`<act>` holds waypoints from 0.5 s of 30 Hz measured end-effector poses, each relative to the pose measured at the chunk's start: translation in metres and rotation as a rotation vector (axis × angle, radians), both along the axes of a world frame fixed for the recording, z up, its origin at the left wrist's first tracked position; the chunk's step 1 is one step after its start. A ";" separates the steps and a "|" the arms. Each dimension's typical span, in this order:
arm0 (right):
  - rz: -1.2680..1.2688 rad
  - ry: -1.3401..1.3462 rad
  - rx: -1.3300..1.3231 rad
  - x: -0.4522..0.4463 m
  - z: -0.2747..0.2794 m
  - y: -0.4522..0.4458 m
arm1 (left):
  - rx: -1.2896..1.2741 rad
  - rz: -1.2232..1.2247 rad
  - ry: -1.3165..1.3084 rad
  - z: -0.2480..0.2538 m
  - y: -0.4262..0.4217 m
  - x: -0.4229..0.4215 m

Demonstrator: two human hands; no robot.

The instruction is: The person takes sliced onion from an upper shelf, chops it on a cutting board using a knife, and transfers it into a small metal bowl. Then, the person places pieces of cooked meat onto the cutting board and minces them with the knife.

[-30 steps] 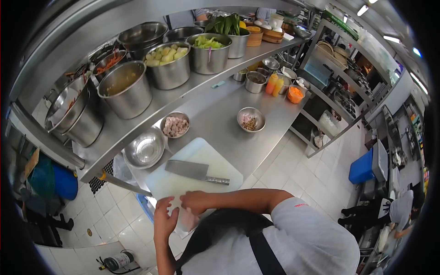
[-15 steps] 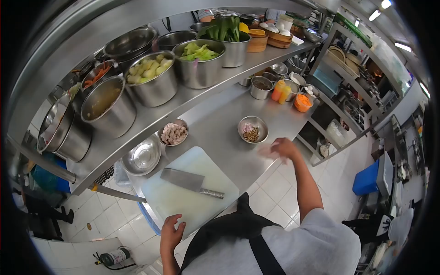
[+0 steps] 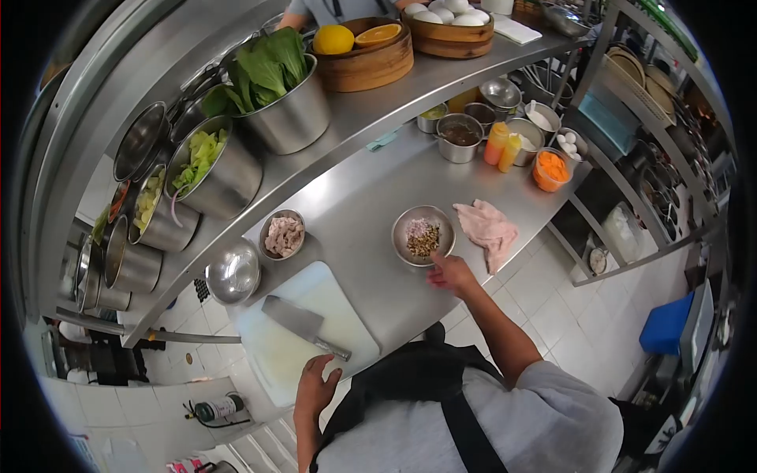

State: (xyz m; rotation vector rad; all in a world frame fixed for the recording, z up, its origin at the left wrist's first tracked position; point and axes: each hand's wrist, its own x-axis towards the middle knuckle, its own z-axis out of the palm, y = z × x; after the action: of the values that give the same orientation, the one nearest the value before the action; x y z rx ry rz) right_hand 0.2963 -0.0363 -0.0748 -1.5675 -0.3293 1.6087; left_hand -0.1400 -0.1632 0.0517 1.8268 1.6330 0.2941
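Observation:
My right hand (image 3: 453, 274) is at the near edge of a steel bowl (image 3: 401, 242), fingers stretched out and holding nothing. The bowl contains chopped pinkish-white pieces and chopped brown bits. Right of it, a crumpled pink cloth (image 3: 486, 229) lies on the steel counter. My left hand (image 3: 317, 384) hovers by the near right side of a white cutting board (image 3: 268, 370), its fingers apart and nothing in them. On the board rests a cleaver (image 3: 293, 318), its handle pointing towards me. Behind the board, a small bowl of pale meat pieces (image 3: 284, 236) stands beside a shiny steel bowl (image 3: 233, 272).
An overhead shelf (image 3: 347, 114) carries pots of greens and bamboo baskets (image 3: 363, 65) with oranges and eggs. Squeeze bottles (image 3: 497, 143), sauce pots and a tub of orange pieces (image 3: 551, 169) stand at the counter's far right. Another person's torso (image 3: 343, 9) shows behind the shelf.
My right hand, blurred with something pinkish before, has moved to the bowl. The pink cloth now lies on the counter. My view has turned right; my left hand stays near the board.

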 end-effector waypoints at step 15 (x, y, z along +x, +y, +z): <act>0.112 -0.338 0.265 0.096 0.018 0.055 | -0.080 0.044 -0.109 -0.020 0.021 0.027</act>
State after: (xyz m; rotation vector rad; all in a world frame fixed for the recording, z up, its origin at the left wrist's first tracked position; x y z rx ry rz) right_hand 0.3919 0.0191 -0.0566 -1.6307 -0.7915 1.3131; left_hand -0.1125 -0.1422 0.0321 1.6881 1.5880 0.3375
